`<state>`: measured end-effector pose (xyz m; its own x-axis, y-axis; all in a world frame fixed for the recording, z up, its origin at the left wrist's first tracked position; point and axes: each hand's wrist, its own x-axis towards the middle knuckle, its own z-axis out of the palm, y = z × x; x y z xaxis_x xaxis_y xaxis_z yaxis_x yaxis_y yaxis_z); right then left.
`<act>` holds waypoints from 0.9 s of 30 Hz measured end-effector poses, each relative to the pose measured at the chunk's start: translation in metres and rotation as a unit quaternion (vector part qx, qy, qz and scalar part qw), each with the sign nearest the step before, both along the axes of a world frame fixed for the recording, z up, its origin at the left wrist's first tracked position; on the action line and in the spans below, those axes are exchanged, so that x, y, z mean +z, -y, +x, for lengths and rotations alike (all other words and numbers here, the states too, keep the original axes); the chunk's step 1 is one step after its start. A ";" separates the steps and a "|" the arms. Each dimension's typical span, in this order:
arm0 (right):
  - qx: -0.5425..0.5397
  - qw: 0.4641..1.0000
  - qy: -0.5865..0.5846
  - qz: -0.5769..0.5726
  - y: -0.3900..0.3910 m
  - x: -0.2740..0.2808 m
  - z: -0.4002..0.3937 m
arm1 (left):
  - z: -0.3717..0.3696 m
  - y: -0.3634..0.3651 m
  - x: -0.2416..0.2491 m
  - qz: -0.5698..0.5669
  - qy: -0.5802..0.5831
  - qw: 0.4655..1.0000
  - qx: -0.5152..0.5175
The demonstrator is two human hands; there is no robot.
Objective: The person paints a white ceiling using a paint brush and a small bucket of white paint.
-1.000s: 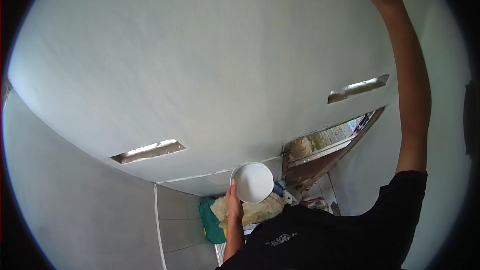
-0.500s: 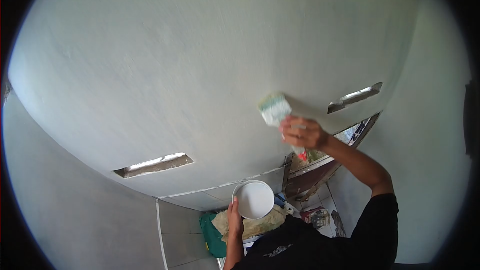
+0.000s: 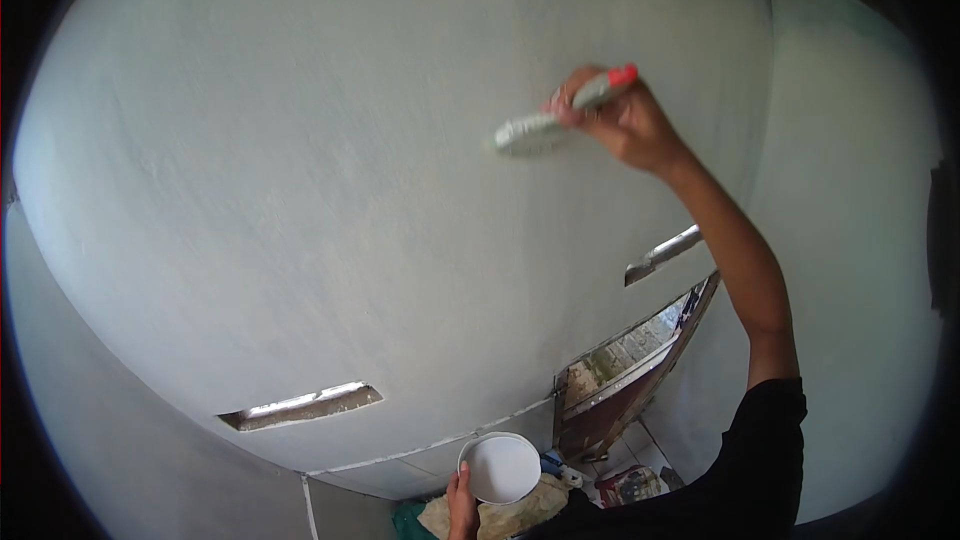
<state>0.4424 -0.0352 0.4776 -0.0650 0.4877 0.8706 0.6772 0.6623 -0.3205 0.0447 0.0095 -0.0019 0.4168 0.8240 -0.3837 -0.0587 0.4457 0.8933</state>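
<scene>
High on the pale wall (image 3: 330, 200), my right hand (image 3: 615, 120) grips a wide paintbrush (image 3: 530, 134) by its handle, whose red end sticks out above the fingers. The bristles point left and lie at or close to the wall surface; contact is not clear. At the bottom, my left hand (image 3: 462, 505) holds a round white bucket (image 3: 502, 468) by its left rim. The inside of the bucket looks white.
Two slot openings cut the wall, one at lower left (image 3: 300, 406) and one at right (image 3: 662, 255). Below the right one is a framed doorway (image 3: 610, 380). Beige cloth (image 3: 540, 505), a green bag (image 3: 408, 522) and a printed sack (image 3: 630, 486) lie below.
My right hand has moved up with the brush, which has turned from tilted upward to pointing left. The view has shifted upward, so the openings and bucket appear lower.
</scene>
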 end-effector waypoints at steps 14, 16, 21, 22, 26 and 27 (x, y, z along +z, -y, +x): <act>-0.210 0.834 0.278 0.429 -0.049 0.028 -0.025 | -0.032 -0.036 -0.106 0.163 -0.019 0.976 -0.140; -0.193 0.882 0.242 0.355 -0.049 -0.041 -0.032 | -0.034 -0.034 -0.096 0.144 -0.025 0.980 -0.132; -0.183 0.914 0.256 0.257 -0.031 -0.190 -0.070 | -0.031 -0.028 -0.053 0.060 -0.047 0.993 -0.088; -0.159 0.933 0.235 0.223 -0.025 -0.210 -0.080 | -0.032 -0.023 -0.050 0.092 -0.061 0.992 -0.062; -0.066 0.996 0.049 0.028 -0.011 -0.263 -0.117 | -0.023 -0.002 0.013 0.014 0.025 0.999 0.018; -0.040 0.999 0.000 -0.030 -0.008 -0.269 -0.125 | -0.022 0.002 0.031 0.033 0.002 0.999 0.027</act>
